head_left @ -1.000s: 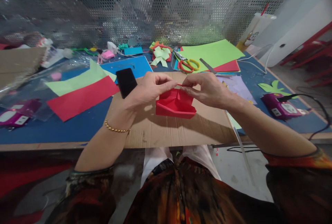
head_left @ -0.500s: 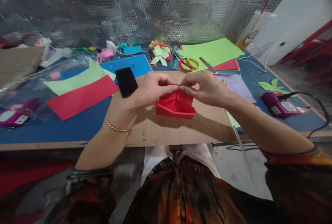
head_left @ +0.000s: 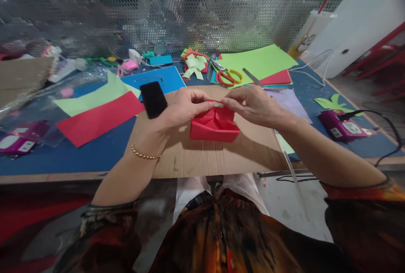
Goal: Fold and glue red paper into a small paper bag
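Note:
Between my hands is a folded red paper box [head_left: 215, 133], open at the top, just over a sheet of brown cardboard [head_left: 177, 159]. My left hand [head_left: 190, 104] pinches the far left edge of the box between thumb and fingers. With thumb and fingertips closed, my right hand [head_left: 248, 104] grips its far right edge. A small pale strip [head_left: 217, 104] shows on the far wall between my two thumbs; I cannot tell whether it is tape or bare paper. The box's far side is partly covered by my fingers.
A black phone [head_left: 153, 100] lies left of my left hand, near a red paper strip [head_left: 101, 119]. Scissors [head_left: 228, 74], green paper [head_left: 259, 64] and a paper flower [head_left: 194, 65] lie behind. Purple power sockets [head_left: 343, 125] stand at right; a drink cup [head_left: 311, 32] is at the back right.
The box's near wall has tipped so more of its front shows. My thumbs have parted a little, and the pale strip between them has come into view.

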### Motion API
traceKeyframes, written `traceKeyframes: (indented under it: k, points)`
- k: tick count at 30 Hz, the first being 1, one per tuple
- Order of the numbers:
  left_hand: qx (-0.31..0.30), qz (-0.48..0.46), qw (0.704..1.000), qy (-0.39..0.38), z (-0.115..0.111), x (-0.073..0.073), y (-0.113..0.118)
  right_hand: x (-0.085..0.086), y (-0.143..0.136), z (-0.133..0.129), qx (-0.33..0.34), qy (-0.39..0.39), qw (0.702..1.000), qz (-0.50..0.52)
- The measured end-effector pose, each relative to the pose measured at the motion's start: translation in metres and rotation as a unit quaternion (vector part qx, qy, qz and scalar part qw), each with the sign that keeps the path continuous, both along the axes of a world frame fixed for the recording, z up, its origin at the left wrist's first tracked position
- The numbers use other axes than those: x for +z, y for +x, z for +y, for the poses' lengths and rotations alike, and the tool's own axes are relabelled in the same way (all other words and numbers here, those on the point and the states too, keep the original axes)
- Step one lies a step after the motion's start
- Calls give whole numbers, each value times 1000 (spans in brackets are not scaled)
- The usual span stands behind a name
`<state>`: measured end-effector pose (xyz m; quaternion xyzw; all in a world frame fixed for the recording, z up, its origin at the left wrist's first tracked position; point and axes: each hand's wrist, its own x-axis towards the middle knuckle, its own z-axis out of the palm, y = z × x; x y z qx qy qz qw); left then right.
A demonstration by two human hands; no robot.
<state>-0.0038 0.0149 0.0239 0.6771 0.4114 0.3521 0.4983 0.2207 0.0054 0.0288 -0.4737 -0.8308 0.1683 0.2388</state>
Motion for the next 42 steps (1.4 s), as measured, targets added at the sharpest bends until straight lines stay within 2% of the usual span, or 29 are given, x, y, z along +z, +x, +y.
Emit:
traceKeyframes:
  k: [5,12,18,22,25,29,31,36,39,42]
  points:
    - [-49,32,997,-40,5,-7,1,-9,-3,-2,30,-35,999,19]
    - [-41,45,996,-61,6,-13,-2,-18,-1,4,26,-5,1000,-4]
    - [-73,97,992,-38,13,-10,-5,-27,4,18,23,38,998,-39]
    - [-15,159,987,4,17,-7,-5,-36,5,34,9,15,996,-84]
    - [18,171,985,34,18,-2,-11,-31,11,37,-16,13,997,-75]
    - [-44,212,976,30,17,5,-22,-11,27,16,-57,76,995,-40]
    - [-85,241,966,29,18,5,-24,-7,32,0,-52,54,996,-47]
    - [-155,299,941,15,21,-2,-19,-23,24,-20,-39,-89,993,-60]
    - [-175,317,932,3,19,0,-14,-33,18,-20,-28,-113,992,-49]
    - [-190,329,925,-24,16,3,-12,-37,17,-18,-19,-124,991,-49]
